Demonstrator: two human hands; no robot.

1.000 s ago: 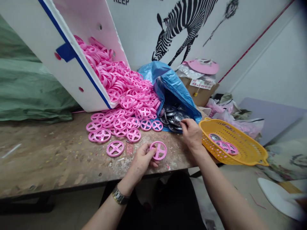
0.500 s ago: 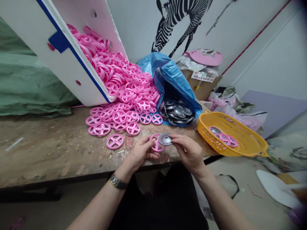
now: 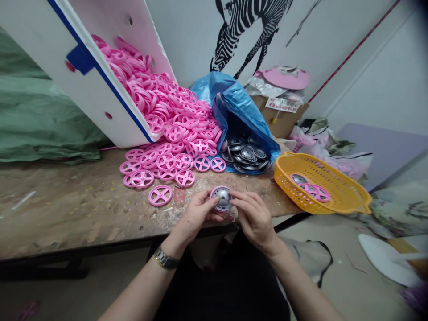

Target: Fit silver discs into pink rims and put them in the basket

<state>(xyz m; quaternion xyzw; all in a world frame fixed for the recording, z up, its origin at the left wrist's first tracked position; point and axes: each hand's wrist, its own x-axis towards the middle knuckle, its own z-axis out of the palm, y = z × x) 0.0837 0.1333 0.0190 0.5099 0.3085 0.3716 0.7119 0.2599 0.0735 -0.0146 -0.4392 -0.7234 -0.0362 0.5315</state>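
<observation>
My left hand (image 3: 195,217) pinches a pink spoked wheel (image 3: 214,192) by its rim, just above the table's near edge. A silver hubcap disc (image 3: 222,198) now sits on the face of that wheel, and my right hand (image 3: 253,217) presses on it with thumb and fingers closed round its right side. Both hands meet at the wheel. A single pink wheel (image 3: 160,195) lies flat on the table left of my hands.
A tilted white box (image 3: 83,84) spills a heap of pink wheels (image 3: 170,129) onto the worn wooden table (image 3: 76,209). A blue bag (image 3: 240,116) holds silver discs (image 3: 245,156). A yellow basket (image 3: 344,209) at the right holds finished wheels (image 3: 310,189).
My right hand went to the blue bag, took a silver disc, carried it back and set it onto the pink wheel held in my left hand.
</observation>
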